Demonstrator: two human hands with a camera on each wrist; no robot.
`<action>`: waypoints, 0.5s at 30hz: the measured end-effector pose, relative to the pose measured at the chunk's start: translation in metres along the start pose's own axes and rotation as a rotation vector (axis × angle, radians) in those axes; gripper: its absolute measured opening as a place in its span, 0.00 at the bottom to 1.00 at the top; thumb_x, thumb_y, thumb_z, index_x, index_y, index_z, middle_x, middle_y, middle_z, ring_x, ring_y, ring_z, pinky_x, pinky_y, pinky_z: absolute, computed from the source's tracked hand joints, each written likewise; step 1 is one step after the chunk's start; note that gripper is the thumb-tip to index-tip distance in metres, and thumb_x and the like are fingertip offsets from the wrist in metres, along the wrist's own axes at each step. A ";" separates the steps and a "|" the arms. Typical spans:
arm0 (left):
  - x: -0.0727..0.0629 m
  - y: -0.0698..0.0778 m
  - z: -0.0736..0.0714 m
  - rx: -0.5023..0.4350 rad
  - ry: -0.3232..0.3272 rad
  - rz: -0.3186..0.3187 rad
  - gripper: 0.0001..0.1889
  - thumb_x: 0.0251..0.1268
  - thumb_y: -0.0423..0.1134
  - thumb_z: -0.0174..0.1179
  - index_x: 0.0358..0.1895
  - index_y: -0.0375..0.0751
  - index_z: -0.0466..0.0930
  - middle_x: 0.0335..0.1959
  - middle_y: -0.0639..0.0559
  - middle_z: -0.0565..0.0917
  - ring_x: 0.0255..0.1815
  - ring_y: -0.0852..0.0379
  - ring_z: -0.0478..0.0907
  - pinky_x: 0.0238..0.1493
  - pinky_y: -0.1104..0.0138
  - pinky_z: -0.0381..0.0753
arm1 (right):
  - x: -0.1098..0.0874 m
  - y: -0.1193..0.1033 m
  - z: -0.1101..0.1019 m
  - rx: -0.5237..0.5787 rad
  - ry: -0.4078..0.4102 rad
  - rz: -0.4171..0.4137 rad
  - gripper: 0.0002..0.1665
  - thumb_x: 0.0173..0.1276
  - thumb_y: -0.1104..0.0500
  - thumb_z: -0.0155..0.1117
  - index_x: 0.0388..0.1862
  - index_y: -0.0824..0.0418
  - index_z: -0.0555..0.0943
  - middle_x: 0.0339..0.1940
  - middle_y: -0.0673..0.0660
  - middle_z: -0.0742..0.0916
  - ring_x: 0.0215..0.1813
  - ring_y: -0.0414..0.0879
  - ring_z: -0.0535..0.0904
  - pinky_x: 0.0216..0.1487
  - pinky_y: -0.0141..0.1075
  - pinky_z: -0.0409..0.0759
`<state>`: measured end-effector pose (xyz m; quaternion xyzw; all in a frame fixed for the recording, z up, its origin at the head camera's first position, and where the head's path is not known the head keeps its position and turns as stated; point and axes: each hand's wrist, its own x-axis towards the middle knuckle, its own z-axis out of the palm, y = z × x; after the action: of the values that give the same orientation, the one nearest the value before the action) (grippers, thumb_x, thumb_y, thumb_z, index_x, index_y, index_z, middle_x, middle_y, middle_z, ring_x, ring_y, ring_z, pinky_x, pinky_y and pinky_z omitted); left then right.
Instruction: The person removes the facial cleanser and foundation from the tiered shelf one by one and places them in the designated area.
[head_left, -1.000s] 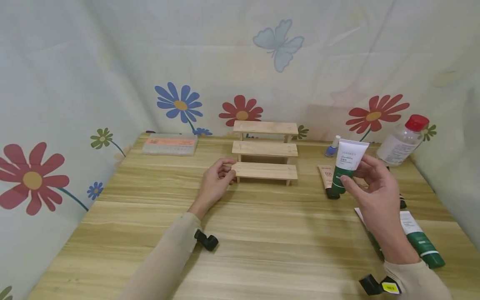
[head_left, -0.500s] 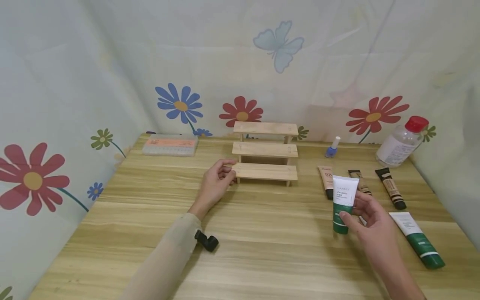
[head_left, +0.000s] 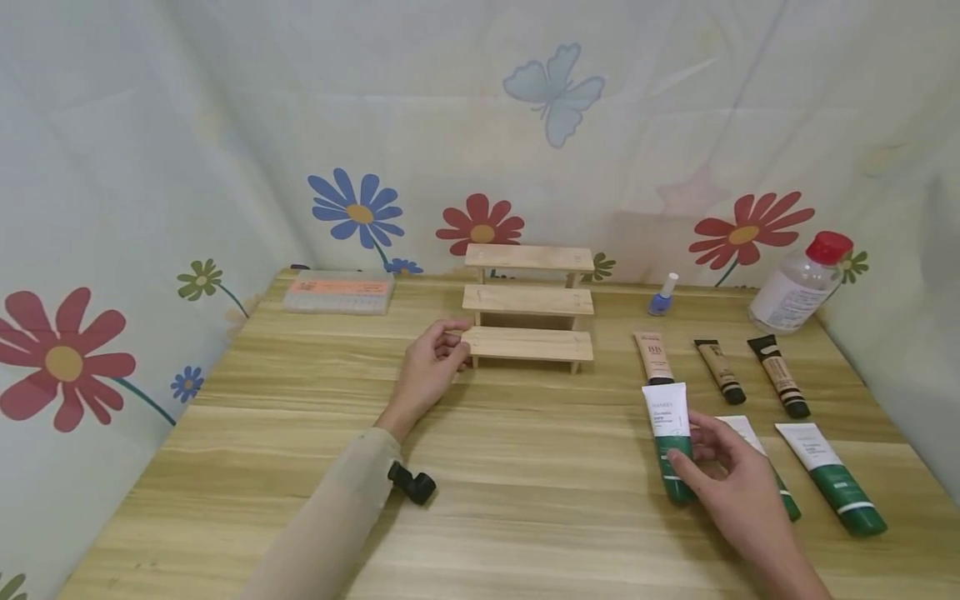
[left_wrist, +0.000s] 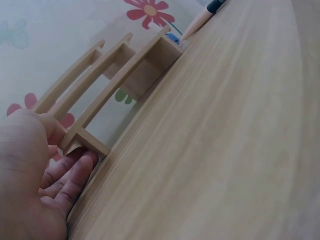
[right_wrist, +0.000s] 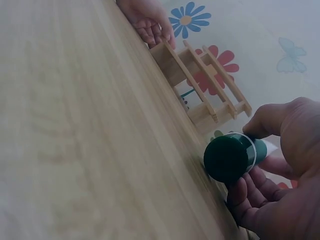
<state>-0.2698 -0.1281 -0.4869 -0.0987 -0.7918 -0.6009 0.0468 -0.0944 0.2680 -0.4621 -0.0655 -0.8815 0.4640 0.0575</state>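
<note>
A three-tier wooden display stand stands in the middle against the back wall. My left hand grips the left end of its lowest step. In the left wrist view, the left thumb lies over the step and the fingers curl beneath it. My right hand pinches a white-and-green squeeze tube between thumb and fingers at the right front. The tube's green cap faces the right wrist camera, low over the tabletop. In the head view, its white end overlaps the black cap of a beige BB cream tube.
Two more white-and-green tubes lie right of my right hand, one partly hidden by it. Behind them lie two black-and-beige tubes. A blue nail polish bottle and a red-capped bottle stand farther back. A clear plastic case lies back left.
My right hand has brought the white-and-green tube down and toward me, from beside the nail polish to the front of the BB cream tube. My left hand keeps its grip on the stand.
</note>
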 end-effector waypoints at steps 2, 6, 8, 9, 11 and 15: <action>0.001 -0.001 0.000 -0.004 0.000 0.006 0.16 0.85 0.37 0.63 0.68 0.49 0.85 0.48 0.42 0.88 0.45 0.45 0.89 0.47 0.59 0.94 | 0.000 0.000 0.001 -0.031 0.003 -0.017 0.37 0.79 0.53 0.77 0.81 0.60 0.76 0.62 0.62 0.86 0.51 0.33 0.81 0.47 0.20 0.84; 0.001 -0.003 -0.001 -0.012 -0.004 0.021 0.15 0.85 0.37 0.63 0.68 0.49 0.85 0.48 0.41 0.88 0.44 0.44 0.89 0.46 0.60 0.94 | -0.001 0.000 0.004 -0.082 -0.001 -0.035 0.38 0.78 0.52 0.78 0.81 0.58 0.76 0.59 0.62 0.87 0.47 0.34 0.83 0.43 0.25 0.86; 0.001 -0.003 -0.001 -0.011 -0.010 0.024 0.15 0.85 0.37 0.63 0.68 0.50 0.85 0.47 0.41 0.88 0.43 0.44 0.89 0.45 0.60 0.94 | -0.001 0.001 0.004 -0.100 0.002 -0.044 0.38 0.78 0.52 0.78 0.81 0.58 0.76 0.58 0.62 0.87 0.46 0.34 0.84 0.42 0.25 0.85; 0.001 -0.003 -0.001 -0.013 -0.013 0.026 0.15 0.86 0.37 0.63 0.68 0.50 0.85 0.47 0.41 0.88 0.43 0.45 0.89 0.45 0.61 0.94 | -0.001 0.001 0.004 -0.109 0.007 -0.050 0.37 0.78 0.52 0.78 0.81 0.58 0.76 0.58 0.62 0.87 0.47 0.34 0.84 0.43 0.25 0.85; 0.001 -0.003 -0.001 -0.012 -0.017 0.028 0.15 0.86 0.37 0.62 0.68 0.50 0.85 0.47 0.41 0.88 0.43 0.45 0.89 0.45 0.61 0.94 | -0.001 0.001 0.003 -0.130 0.022 -0.064 0.36 0.78 0.54 0.78 0.80 0.59 0.77 0.59 0.62 0.87 0.49 0.37 0.85 0.44 0.23 0.85; 0.001 -0.003 -0.001 -0.013 -0.015 0.033 0.16 0.85 0.36 0.62 0.68 0.50 0.85 0.47 0.42 0.88 0.43 0.45 0.89 0.45 0.60 0.94 | -0.002 0.002 0.003 -0.164 0.048 -0.085 0.34 0.78 0.58 0.76 0.79 0.61 0.77 0.61 0.63 0.87 0.55 0.49 0.86 0.44 0.22 0.85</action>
<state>-0.2720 -0.1294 -0.4897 -0.1165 -0.7866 -0.6043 0.0503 -0.0933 0.2665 -0.4650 -0.0437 -0.9168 0.3859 0.0929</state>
